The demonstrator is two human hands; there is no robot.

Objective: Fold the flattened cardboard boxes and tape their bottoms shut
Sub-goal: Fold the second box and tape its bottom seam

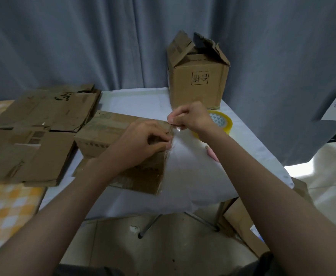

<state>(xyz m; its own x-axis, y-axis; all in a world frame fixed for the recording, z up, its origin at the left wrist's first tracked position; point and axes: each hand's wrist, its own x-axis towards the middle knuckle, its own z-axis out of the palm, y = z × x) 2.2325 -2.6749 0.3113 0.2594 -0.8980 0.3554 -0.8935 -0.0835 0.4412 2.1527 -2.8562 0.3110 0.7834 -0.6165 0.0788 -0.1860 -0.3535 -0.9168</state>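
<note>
Taping step: bottom of small box (121, 140) is being sealed; this is my judgement from the clear tape strip (173, 136) at its right edge.
L hand (143, 140): fingers curled on box top at the edge, pressing tape and flaps down.
R hand (187, 116): just beyond L hand, thumb and fingers pinch the tape end, pulled up and taut.
Next move: prob. lay the strip down over the seam and rub it flat w/ L hand; needs steady tension, no wrinkle.
Tape roll (222, 122): behind R hand, resting on white table (139, 102).
Flat boxes (41, 116): left of the grip, not yet folded.
Finished box (197, 76): far behind, upright, top flaps open.
</note>
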